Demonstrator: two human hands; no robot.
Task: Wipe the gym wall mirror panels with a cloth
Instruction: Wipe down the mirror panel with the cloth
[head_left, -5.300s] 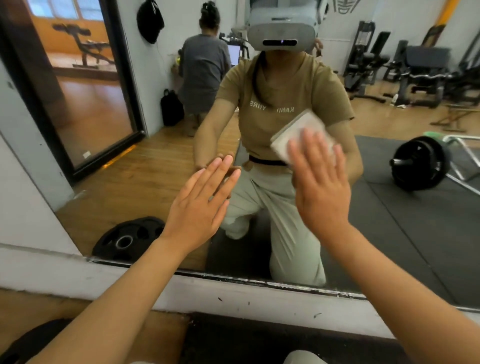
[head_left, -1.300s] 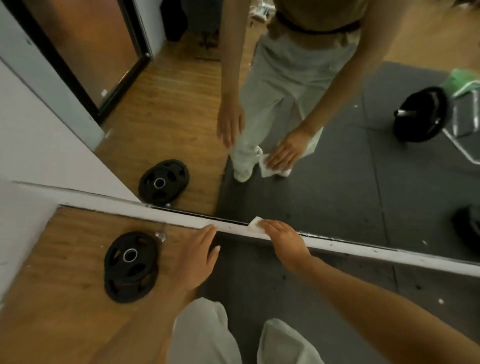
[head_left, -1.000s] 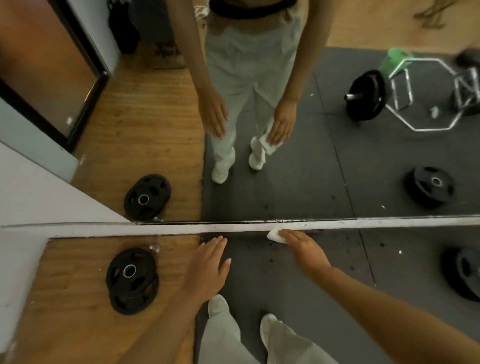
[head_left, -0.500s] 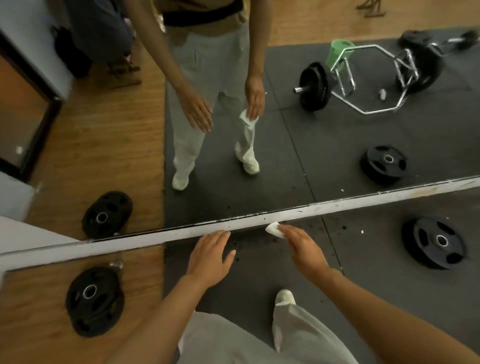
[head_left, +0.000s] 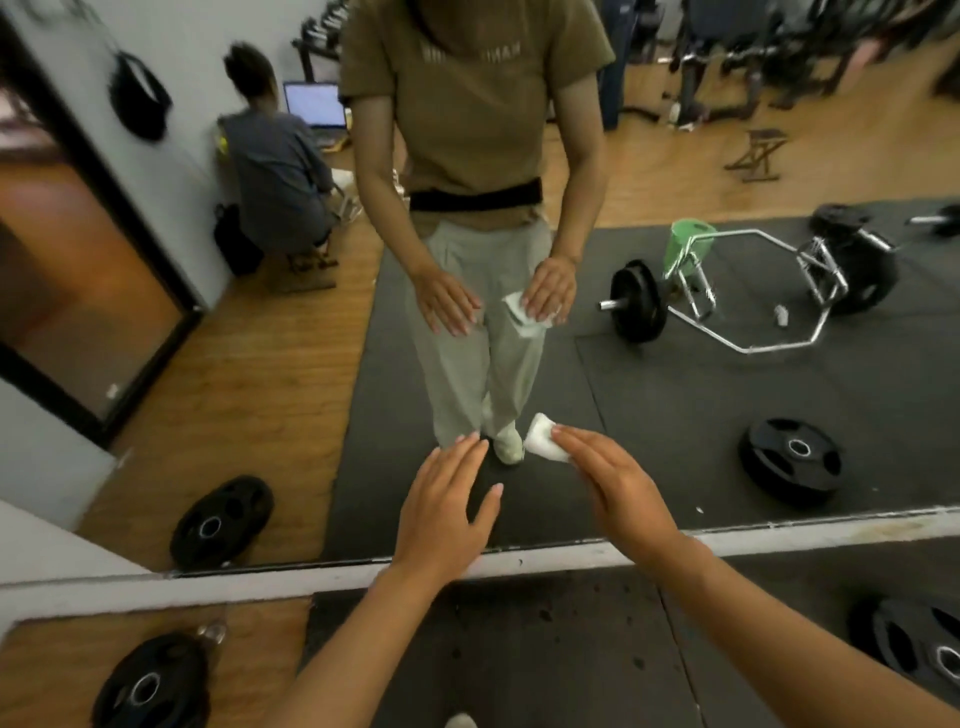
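The wall mirror fills most of the view, with its white bottom ledge running across just above the floor. My right hand is held out in front of the lower glass, fingers extended, with a small folded white cloth held under its fingertips. My left hand hovers beside it, fingers straight and spread, holding nothing. The reflection shows both hands well apart from the glass, so neither touches it.
A black weight plate lies on the wooden floor at the lower left, and another on the dark rubber mat at the lower right. The mirror reflects a hex bar with plates, gym machines and a crouching person by a laptop.
Both hands have risen from the mirror's bottom ledge to in front of the lower glass. The cloth came up with my right hand. My view has tilted upward.
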